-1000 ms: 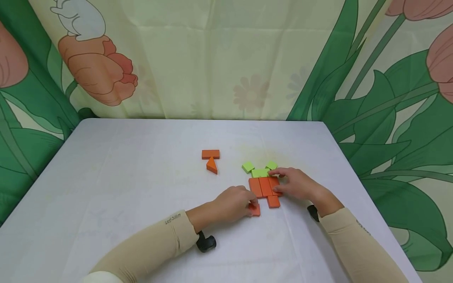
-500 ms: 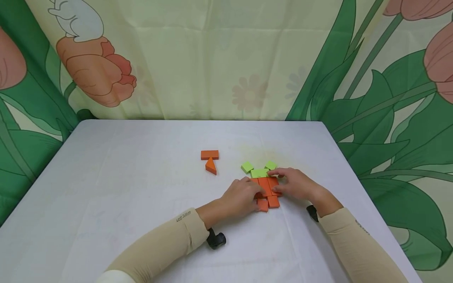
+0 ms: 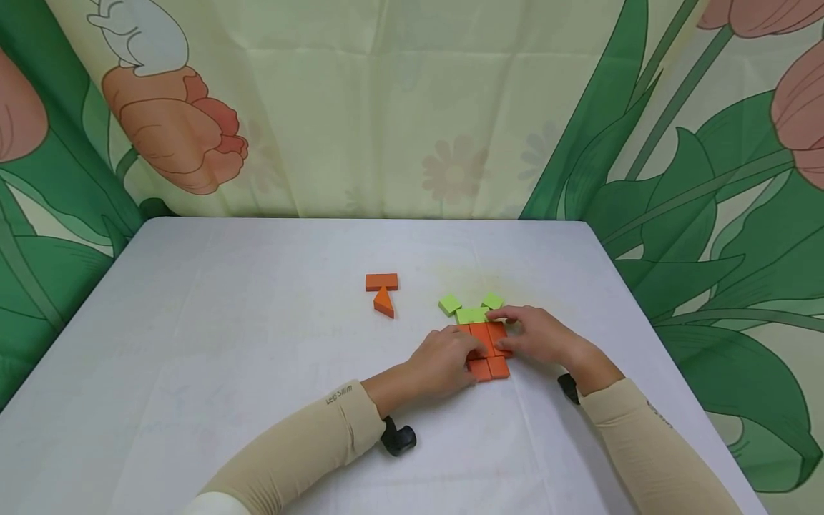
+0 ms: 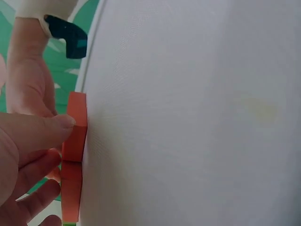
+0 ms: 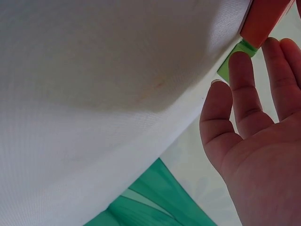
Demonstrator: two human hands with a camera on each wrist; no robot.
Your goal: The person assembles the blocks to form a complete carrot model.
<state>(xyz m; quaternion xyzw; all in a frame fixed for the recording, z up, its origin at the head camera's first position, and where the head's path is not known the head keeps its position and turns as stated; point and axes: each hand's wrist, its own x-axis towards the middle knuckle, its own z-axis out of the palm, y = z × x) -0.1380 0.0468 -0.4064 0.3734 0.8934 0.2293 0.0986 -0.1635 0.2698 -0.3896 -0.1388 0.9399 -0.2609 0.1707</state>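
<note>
Flat orange blocks point(image 3: 489, 337) lie packed together right of the table's centre, with two small orange squares point(image 3: 498, 367) below them and light green pieces point(image 3: 473, 315) above. My left hand point(image 3: 473, 359) pinches the left small orange square point(image 3: 479, 370) against the cluster. In the left wrist view its thumb point(image 4: 56, 125) presses an orange block point(image 4: 77, 117). My right hand point(image 3: 508, 330) rests with straight fingers on the cluster's right edge and a green piece point(image 5: 230, 66); the right wrist view shows its fingers point(image 5: 242, 80) extended at the block edge.
An orange bar point(image 3: 382, 282) and an orange triangle point(image 3: 384, 302) lie apart, up and to the left. The white table point(image 3: 257, 343) ends at floral curtains behind and to both sides. Black wrist mounts point(image 3: 398, 438) sit under both forearms.
My left hand slid the small orange square up and right, from below the cluster to beside the other small square. The right hand stayed put.
</note>
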